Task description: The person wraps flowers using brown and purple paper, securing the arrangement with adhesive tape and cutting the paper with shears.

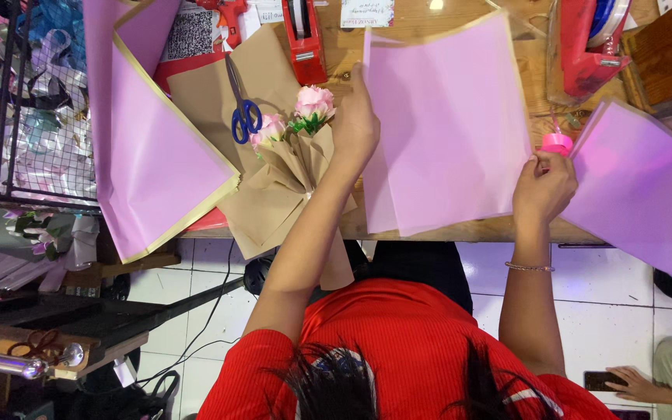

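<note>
— Head view looks straight down on a wooden bench (pixel 429 31) spread with paper. What takes up most of it?

— Pink wrapping sheets. The middle pink sheet (pixel 445 124) lies flat across the bench with its near edge just over the front. Another pink sheet (pixel 157 163) with a gold edge sits far left, and a third (pixel 639 183) hangs off at the right.

— And the hands?

— The left hand (pixel 354 124) lies on the left edge of the middle sheet, fingers together and pressing down, not curled round anything. The right hand (pixel 542 187) is pinched shut on that sheet's lower right corner.

— What lies beside them?

— A brown-paper bouquet (pixel 289 183) with two pink roses (pixel 314 101) sits just left of the left forearm, its tail hanging over the bench front. Past it lie blue-handled scissors (pixel 241 113), a red tape dispenser (pixel 303 39), and a small pink tape roll (pixel 558 142) just above the right hand.

— Any risk?

— I'd judge the thin sheet could crease or tear if the pinched corner is pulled while the other hand pins it. The forearm could also nudge the bouquet, which already overhangs, off the bench onto the tiled floor (pixel 608 272).
</note>
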